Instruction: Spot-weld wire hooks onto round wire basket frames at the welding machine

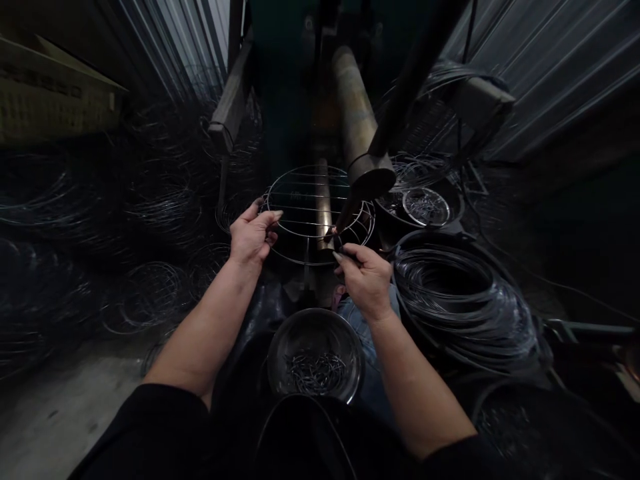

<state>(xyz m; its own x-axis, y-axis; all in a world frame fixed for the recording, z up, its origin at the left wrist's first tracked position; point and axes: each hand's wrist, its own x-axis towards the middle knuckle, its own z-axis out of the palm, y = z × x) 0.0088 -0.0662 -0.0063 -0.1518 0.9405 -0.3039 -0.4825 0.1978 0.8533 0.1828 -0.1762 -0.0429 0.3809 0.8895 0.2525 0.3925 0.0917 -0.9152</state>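
A round wire basket frame (320,213) sits on the lower bar of a welding machine (324,200), under its upper electrode (371,175). My left hand (253,235) grips the frame's left rim with closed fingers. My right hand (364,275) is closed in a pinch at the frame's near right edge, on a small wire piece I can barely make out. A metal bowl (315,333) with several small wire pieces lies between my forearms.
Stacked wire rings (460,293) lie in a tub at the right, with a smaller wire disc (425,205) behind. Heaps of finished wire frames (150,287) fill the left floor. A cardboard box (50,100) stands at the upper left.
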